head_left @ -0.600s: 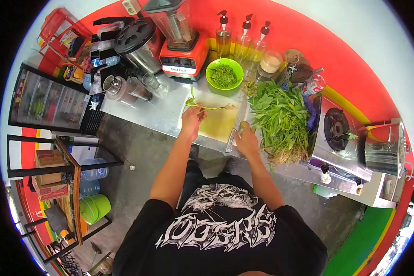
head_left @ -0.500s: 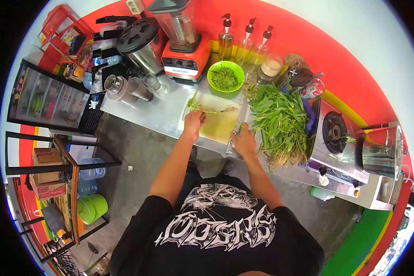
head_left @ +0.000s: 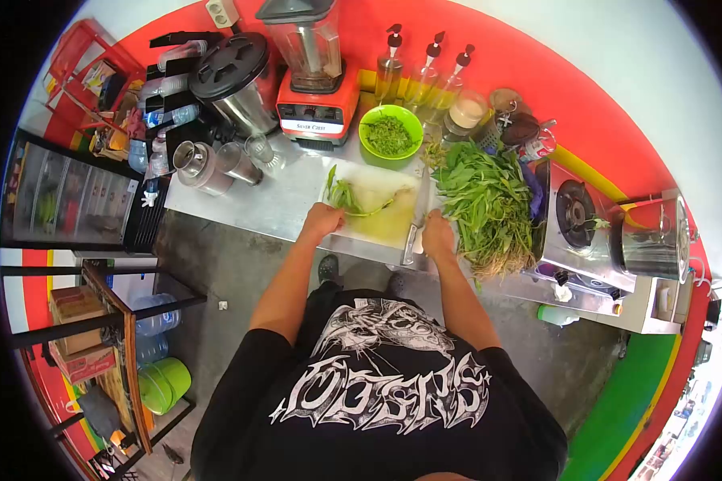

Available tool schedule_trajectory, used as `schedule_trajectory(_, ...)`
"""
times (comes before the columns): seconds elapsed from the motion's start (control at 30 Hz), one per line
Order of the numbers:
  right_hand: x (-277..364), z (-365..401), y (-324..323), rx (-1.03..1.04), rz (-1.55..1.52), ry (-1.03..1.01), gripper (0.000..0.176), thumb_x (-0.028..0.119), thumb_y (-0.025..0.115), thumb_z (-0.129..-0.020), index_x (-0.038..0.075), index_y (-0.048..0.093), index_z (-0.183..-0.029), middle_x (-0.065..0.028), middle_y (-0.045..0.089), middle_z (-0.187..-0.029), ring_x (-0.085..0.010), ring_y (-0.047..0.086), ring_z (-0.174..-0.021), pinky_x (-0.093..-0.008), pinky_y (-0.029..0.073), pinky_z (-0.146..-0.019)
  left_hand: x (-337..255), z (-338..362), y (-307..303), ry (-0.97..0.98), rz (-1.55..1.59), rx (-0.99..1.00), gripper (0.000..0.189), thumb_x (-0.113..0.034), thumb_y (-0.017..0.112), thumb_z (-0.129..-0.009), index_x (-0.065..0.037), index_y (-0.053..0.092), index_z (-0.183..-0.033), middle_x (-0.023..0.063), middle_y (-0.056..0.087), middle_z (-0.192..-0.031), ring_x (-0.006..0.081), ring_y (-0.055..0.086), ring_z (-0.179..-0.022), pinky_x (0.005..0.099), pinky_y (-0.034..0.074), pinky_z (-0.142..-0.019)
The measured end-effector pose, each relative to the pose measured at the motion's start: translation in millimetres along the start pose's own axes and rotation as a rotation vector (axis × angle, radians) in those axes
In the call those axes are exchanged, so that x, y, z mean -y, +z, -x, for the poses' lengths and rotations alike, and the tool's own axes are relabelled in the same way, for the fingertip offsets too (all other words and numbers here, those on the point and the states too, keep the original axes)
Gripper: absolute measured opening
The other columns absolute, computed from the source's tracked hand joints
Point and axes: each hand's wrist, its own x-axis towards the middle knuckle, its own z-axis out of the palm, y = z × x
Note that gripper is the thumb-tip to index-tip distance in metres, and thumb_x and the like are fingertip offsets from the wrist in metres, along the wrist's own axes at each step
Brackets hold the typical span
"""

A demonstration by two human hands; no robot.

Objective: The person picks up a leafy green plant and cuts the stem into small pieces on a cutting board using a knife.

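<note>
A white cutting board [head_left: 359, 236] lies at the counter's front edge. My left hand [head_left: 324, 219] is closed at its left edge and seems to grip it. Close to those fingers, a leafy green stem [head_left: 369, 213] curves across the board, leaves at left and root end at right. My right hand [head_left: 437, 232] is closed at the board's right edge, its fingertips partly hidden. Just left of that hand rests a knife [head_left: 412, 240], handle toward me and blade pointing away. To the right a big heap of leafy greens [head_left: 489, 200] lies with its roots toward me.
Behind the board stands a green bowl [head_left: 413, 120] of chopped greens, with pump bottles [head_left: 419, 84] beyond it. A red blender [head_left: 317, 104] and glasses [head_left: 241, 160] are at left. At right are a gas stove [head_left: 576, 212] and a steel pot [head_left: 658, 236].
My left hand has let go of the stem and moved to the board's left edge. My right hand has left the knife handle and shifted right. The board appears slightly farther right.
</note>
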Motion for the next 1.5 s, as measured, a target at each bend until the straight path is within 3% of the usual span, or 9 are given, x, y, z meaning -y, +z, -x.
schedule_trajectory(0.1, 20.7, -1.4, -15.5, -0.063, -0.063, 0.073, 0.020, 0.016, 0.055, -0.094, 0.003, 0.056, -0.109, -0.0278, 0.070, -0.099, -0.0455, 0.068, -0.094, -0.0535, 0.054, -0.080, -2.5, 2.2, -17.3, 0.067, -0.092, -0.047, 0.025, -0.017, 0.067, -0.086, 0.007, 0.072, -0.084, 0.0148, 0.074, -0.077, 0.0186, 0.070, -0.065, 0.0314, 0.056, -0.063)
schedule_trajectory(0.23, 46.5, -22.8, -1.4, -0.156, -0.219, -0.073, 0.020, 0.021, 0.060, -0.094, 0.004, 0.063, -0.105, -0.0264, 0.070, -0.092, -0.0424, 0.069, -0.091, -0.0510, 0.054, -0.077, -12.9, 12.5, -38.3, 0.173, -0.189, -0.086, 0.022, -0.016, 0.065, -0.088, 0.004, 0.073, -0.087, 0.0126, 0.074, -0.077, 0.0179, 0.070, -0.067, 0.0311, 0.054, -0.064)
schedule_trajectory(0.3, 62.4, -33.6, 15.7, -0.149, -0.459, -0.377, 0.020, 0.020, 0.061, -0.095, 0.001, 0.064, -0.099, -0.0214, 0.070, -0.089, -0.0376, 0.069, -0.082, -0.0436, 0.053, -0.072, -14.3, 11.4, -43.6, 0.337, -0.039, -0.111, 0.021, -0.015, 0.065, -0.088, 0.005, 0.071, -0.090, 0.0108, 0.072, -0.075, 0.0166, 0.069, -0.067, 0.0294, 0.053, -0.065)
schedule_trajectory(0.37, 85.7, -39.6, 28.4, -0.087, -0.535, -0.332, 0.018, 0.018, 0.065, -0.093, 0.001, 0.065, -0.099, -0.0196, 0.070, -0.084, -0.0319, 0.069, -0.077, -0.0392, 0.052, -0.069, -16.9, 12.0, -45.8, 0.351, 0.014, -0.096, 0.021, -0.014, 0.064, -0.089, 0.005, 0.070, -0.094, 0.0091, 0.071, -0.077, 0.0152, 0.067, -0.068, 0.0284, 0.053, -0.065)
schedule_trajectory(0.6, 123.8, -43.9, 43.5, 0.121, -0.574, -0.356, 0.025, 0.006, 0.061, -0.091, 0.002, 0.065, -0.115, -0.0150, 0.071, -0.083, -0.0254, 0.069, -0.078, -0.0373, 0.053, -0.075, -34.0, 25.7, -52.3, 0.499, -0.039, -0.011, 0.015, -0.007, 0.062, -0.092, 0.004, 0.069, -0.099, 0.0085, 0.071, -0.085, 0.0149, 0.066, -0.075, 0.0287, 0.053, -0.069)
schedule_trajectory(0.73, 108.3, -22.6, 15.1, -0.054, -0.540, -0.448, 0.032, 0.006, 0.064, -0.089, 0.004, 0.061, -0.120, -0.0164, 0.069, -0.080, -0.0289, 0.069, -0.076, -0.0399, 0.053, -0.072, -39.6, 19.5, -39.9, 0.594, -0.062, 0.098, 0.017, -0.007, 0.062, -0.093, 0.001, 0.070, -0.105, 0.0077, 0.072, -0.088, 0.0151, 0.067, -0.079, 0.0284, 0.054, -0.074)
schedule_trajectory(0.97, 23.4, 28.9, -6.2, -0.175, -0.274, -0.179, 0.027, 0.020, 0.069, -0.086, 0.005, 0.062, -0.107, -0.0159, 0.067, -0.075, -0.0350, 0.067, -0.073, -0.0444, 0.052, -0.068, -52.7, 5.2, 12.5, 0.639, -0.351, 0.290, 0.020, -0.011, 0.062, -0.091, -0.001, 0.070, -0.106, 0.0094, 0.073, -0.090, 0.0178, 0.070, -0.082, 0.0311, 0.054, -0.078)
schedule_trajectory(1.2, 26.1, 66.1, -16.1, 0.089, 0.050, -0.025, 0.052, 0.049, 0.070, -0.085, 0.002, 0.057, -0.104, -0.0224, 0.070, -0.093, -0.0410, 0.069, -0.089, -0.0507, 0.055, -0.077, -50.0, -14.0, 72.1, 0.613, -0.609, 0.032, 0.026, -0.012, 0.065, -0.083, -0.008, 0.068, -0.108, 0.0154, 0.069, -0.108, 0.0365, 0.066, -0.101, 0.0462, 0.054, -0.086)
schedule_trajectory(1.5, 26.5, 72.3, -0.2, 0.023, -0.103, 0.129, 0.040, 0.026, 0.063, -0.083, -0.002, 0.052, -0.109, -0.0297, 0.069, -0.093, -0.0475, 0.068, -0.087, -0.0549, 0.054, -0.081, -48.0, -8.5, 97.6, 0.758, -0.722, -0.128, 0.050, -0.009, 0.066, -0.079, -0.006, 0.058, -0.128, 0.0188, 0.053, -0.131, 0.0418, 0.057, -0.115, 0.0486, 0.050, -0.096)
